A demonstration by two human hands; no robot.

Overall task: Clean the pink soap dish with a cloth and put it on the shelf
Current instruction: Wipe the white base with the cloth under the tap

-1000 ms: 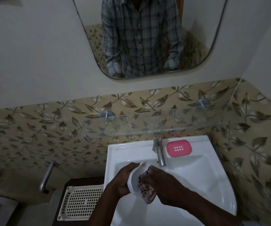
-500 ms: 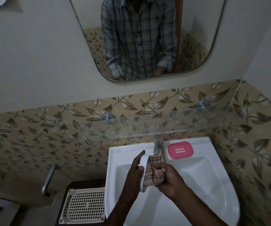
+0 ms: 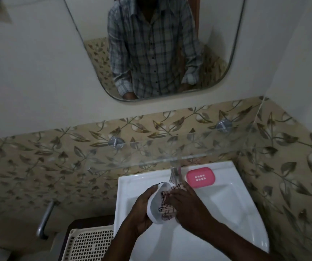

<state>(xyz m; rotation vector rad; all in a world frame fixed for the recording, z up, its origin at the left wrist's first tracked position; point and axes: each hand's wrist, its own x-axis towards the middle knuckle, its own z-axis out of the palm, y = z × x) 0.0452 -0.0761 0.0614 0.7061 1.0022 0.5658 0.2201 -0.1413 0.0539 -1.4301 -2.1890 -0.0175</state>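
Head view, over sink (image 3: 226, 204).
- Left hand (image 3: 142, 210): fingers curled round the outside of a white oval tray (image 3: 154, 204), held on edge above the basin.
- Right hand (image 3: 189, 206): grips a checked cloth (image 3: 167, 210), bunched and pressed into the tray's hollow.
- Pink soap dish (image 3: 201, 177): flat on the sink's back rim, just right of the tap (image 3: 174, 174), beyond the right hand and apart from both hands.
- Glass shelf (image 3: 151, 153): on the wall above the sink.
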